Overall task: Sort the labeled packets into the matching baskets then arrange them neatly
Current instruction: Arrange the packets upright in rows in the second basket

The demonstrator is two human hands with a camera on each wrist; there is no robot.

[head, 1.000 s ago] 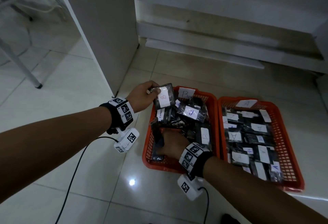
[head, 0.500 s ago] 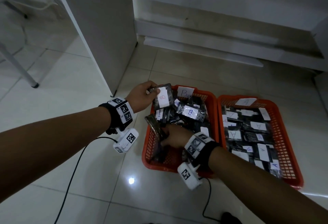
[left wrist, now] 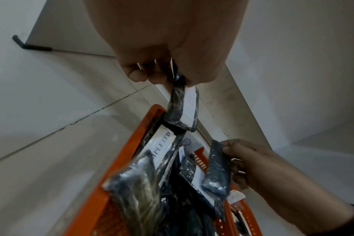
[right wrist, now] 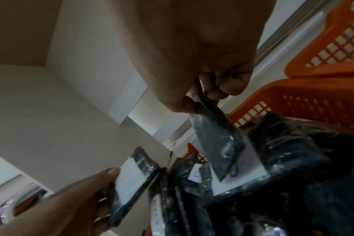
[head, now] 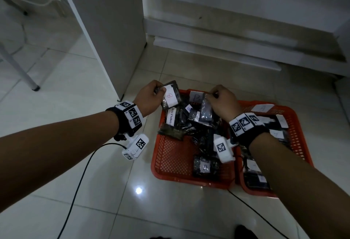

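Two orange baskets sit side by side on the floor. The left basket [head: 171, 160] holds several dark packets marked B and a B tag at its far wall; the right basket [head: 299, 130] holds packets marked A. My left hand [head: 149, 97] pinches a dark packet with a white B label [head: 170, 96] upright at the left basket's far left corner. My right hand [head: 222, 100] pinches the top edge of another dark packet [head: 206, 110] and holds it over the far part of the left basket. In the left wrist view the B-labelled packet [left wrist: 185, 108] hangs from my fingers.
A white cabinet panel [head: 106, 30] stands left of the baskets and a white step runs behind them. A packet labelled COMPLETED [head: 171, 117] leans at the left basket's far left. Black cables trail across the tiled floor. A chair leg [head: 22, 72] stands at far left.
My right hand has come up out of the left basket's near part, gripping a dark packet, and moved to the far end. My left hand has stayed put with its B packet.
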